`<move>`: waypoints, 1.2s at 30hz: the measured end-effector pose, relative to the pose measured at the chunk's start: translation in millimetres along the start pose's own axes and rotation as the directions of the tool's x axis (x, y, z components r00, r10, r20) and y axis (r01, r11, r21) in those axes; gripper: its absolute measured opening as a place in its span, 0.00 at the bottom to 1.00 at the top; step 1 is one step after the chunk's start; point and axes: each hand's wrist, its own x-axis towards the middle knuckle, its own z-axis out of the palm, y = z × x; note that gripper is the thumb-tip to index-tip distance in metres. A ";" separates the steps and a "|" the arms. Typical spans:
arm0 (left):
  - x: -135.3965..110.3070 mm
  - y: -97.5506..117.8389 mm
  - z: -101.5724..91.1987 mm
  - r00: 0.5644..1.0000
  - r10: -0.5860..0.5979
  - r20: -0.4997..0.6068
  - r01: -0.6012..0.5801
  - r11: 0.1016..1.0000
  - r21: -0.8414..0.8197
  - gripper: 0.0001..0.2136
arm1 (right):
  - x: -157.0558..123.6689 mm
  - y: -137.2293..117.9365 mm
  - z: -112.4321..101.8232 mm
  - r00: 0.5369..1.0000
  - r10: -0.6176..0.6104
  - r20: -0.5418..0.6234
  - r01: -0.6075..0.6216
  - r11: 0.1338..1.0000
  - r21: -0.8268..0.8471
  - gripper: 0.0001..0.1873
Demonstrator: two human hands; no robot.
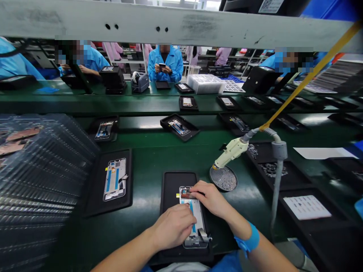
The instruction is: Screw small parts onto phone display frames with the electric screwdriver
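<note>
A phone frame (195, 223) with a blue strip inside lies in a black tray (172, 185) right in front of me on the green belt. My left hand (172, 226) rests on the frame's left side, fingers curled and pressing it down. My right hand (208, 196) is at the frame's top end, fingertips pinched on a small part there that I cannot make out. A blue wrist strap (249, 240) is on my right forearm.
An electric screwdriver (231, 151) hangs on a hose above a round screw dish (224, 178). Another tray with a phone frame (115, 179) lies to the left, beside a stack of clear trays (36, 181). More trays ride the belt; people in blue coats sit opposite.
</note>
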 end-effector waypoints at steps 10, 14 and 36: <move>0.9 -0.1 -0.5 0.999 0.011 -0.044 -0.013 1.000 -0.027 0.08 | -0.7 -3.2 3.2 0.994 -0.105 -0.016 0.100 0.976 -0.194 0.11; 1.9 6.6 -5.1 0.983 -0.001 -0.182 -0.008 0.999 -0.049 0.07 | -18.2 -4.8 11.6 0.962 -0.224 -0.156 0.154 0.917 -0.367 0.15; 22.1 -17.9 -31.3 0.974 -0.225 -0.036 0.225 0.927 0.300 0.12 | -50.5 0.7 -7.2 0.973 -0.230 -0.008 0.224 0.955 -0.194 0.22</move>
